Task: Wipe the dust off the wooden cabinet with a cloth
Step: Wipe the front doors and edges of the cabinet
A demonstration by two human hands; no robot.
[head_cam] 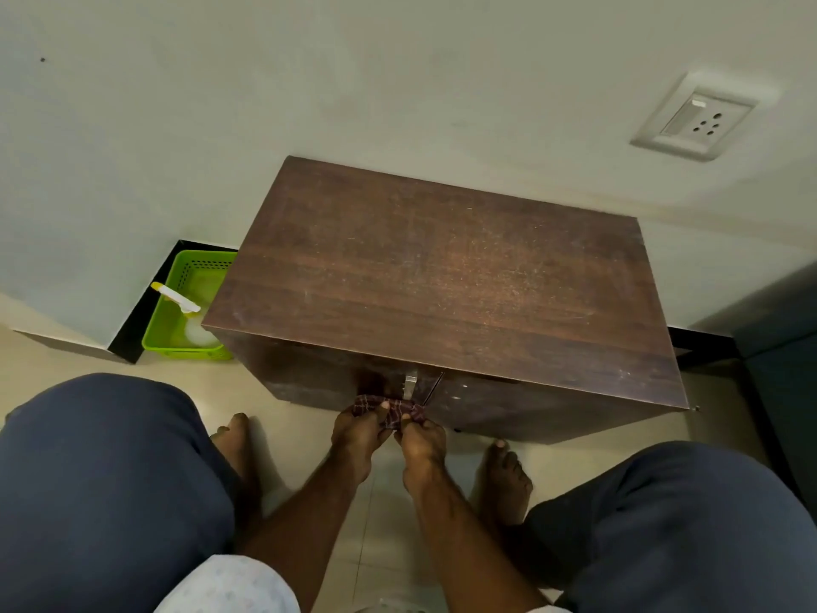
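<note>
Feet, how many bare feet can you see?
2. The left foot is left of the cloth; the right foot is right of it, both before the cabinet. None seems hidden.

A low wooden cabinet [442,276] of dark brown grain stands upright on the floor with its back to the wall, its flat top filmed with pale dust and fine scratches. Two doors meet at the middle of its front, beside a small metal handle [410,386]. A dark red checked cloth [393,411] is bunched against the front just below that handle, gripped by the left hand [358,431] and right hand [422,440].
</note>
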